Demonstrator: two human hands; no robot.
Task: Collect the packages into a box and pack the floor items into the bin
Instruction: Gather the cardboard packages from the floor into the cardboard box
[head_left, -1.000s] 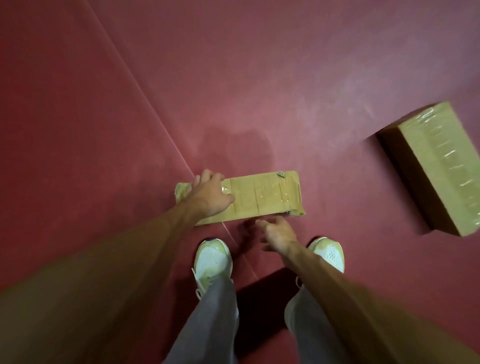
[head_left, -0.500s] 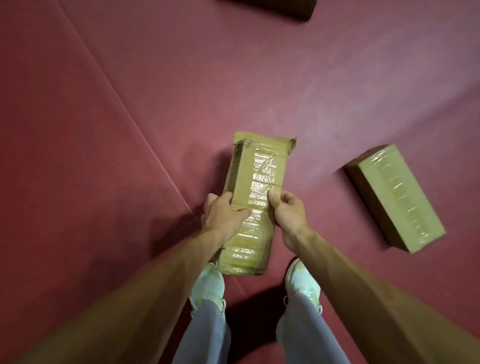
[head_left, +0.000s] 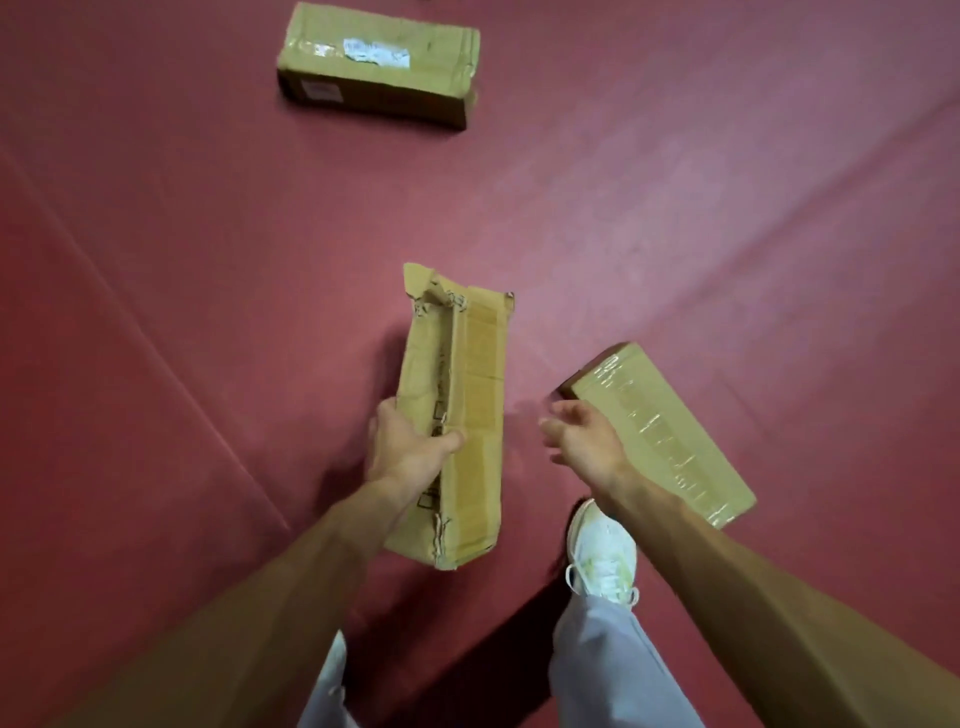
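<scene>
We are gripping the long torn brown cardboard package (head_left: 457, 426) at frame centre in our left hand (head_left: 405, 452), reaching our open, empty right hand (head_left: 582, 441) toward the tape-wrapped cardboard package (head_left: 670, 431) at right, ideally clasping its near end firmly

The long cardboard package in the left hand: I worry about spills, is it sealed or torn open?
Torn open. The long tan cardboard package gapes along its ragged seam, far-end flap ripped. Contents: cannot tell.
</scene>
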